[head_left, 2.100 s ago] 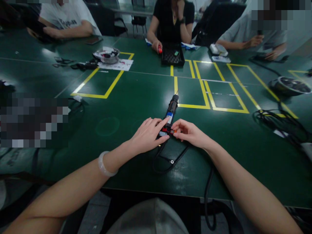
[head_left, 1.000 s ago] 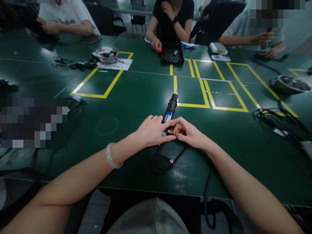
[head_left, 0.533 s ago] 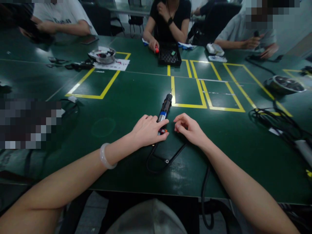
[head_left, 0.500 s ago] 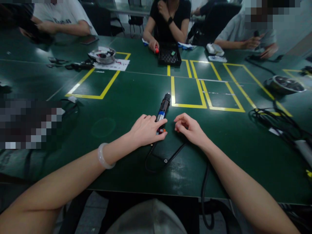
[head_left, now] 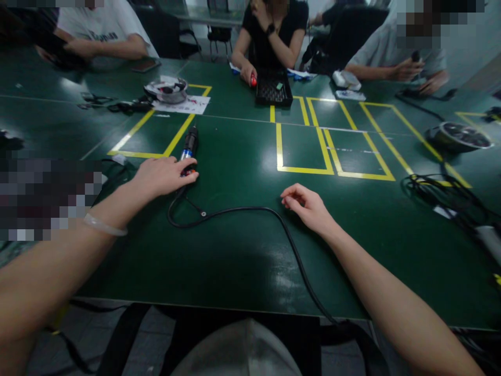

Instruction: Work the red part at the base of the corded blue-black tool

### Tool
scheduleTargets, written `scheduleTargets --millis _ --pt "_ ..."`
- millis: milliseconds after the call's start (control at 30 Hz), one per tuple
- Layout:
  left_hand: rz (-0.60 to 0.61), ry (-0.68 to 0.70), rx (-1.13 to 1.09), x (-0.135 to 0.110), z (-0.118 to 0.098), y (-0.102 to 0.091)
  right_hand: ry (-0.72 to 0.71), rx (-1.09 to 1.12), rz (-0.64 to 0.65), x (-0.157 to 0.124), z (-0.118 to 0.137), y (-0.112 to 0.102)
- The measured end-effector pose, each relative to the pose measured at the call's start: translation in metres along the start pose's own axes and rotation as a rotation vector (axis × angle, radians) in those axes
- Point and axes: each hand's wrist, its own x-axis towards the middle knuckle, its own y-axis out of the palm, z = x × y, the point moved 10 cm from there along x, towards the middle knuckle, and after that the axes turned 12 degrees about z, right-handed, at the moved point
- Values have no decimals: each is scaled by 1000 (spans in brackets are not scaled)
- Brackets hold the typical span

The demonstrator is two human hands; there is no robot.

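Observation:
My left hand (head_left: 166,173) is closed around the rear part of an electric screwdriver (head_left: 190,143), which has a black nose and a blue and silver band. The tool lies low over the green table (head_left: 235,261), its tip pointing away from me toward a yellow taped outline. From its rear end a black cable (head_left: 250,209) curves across the table and drops over the near edge. A small metal ring lug (head_left: 203,214) hangs on a thin lead beside the cable. My right hand (head_left: 307,206) rests on the table with fingers loosely curled, nothing visible in them.
Yellow tape rectangles (head_left: 305,169) mark the table. Across it, a person's hand holds a red object by a black tray (head_left: 274,89) of small parts. A metal bowl (head_left: 168,91) stands far left, another bowl (head_left: 456,137) at right, above coiled black cables (head_left: 434,190).
My left hand has carried the electric screwdriver left and slightly away from me. The cable has been drawn out across the table behind it. My right hand has stayed nearly still.

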Motion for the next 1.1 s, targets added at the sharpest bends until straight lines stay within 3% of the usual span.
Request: scheduleTargets --millis 200,333,600,867,967,1100 --pt "-6 -103 -31 17 75 9 21 -25 22 1 -1 2" --pt "13 -138 -42 28 98 13 34 -25 30 1 -5 2" --pt "26 -190 17 28 90 12 36 -38 48 1 -3 4" --pt "102 -217 9 39 102 21 16 -75 57 1 0 6" --pt "76 -207 18 31 91 18 3 -53 50 2 -3 6" --pt "13 -153 51 16 59 12 -38 -18 34 2 -2 7"
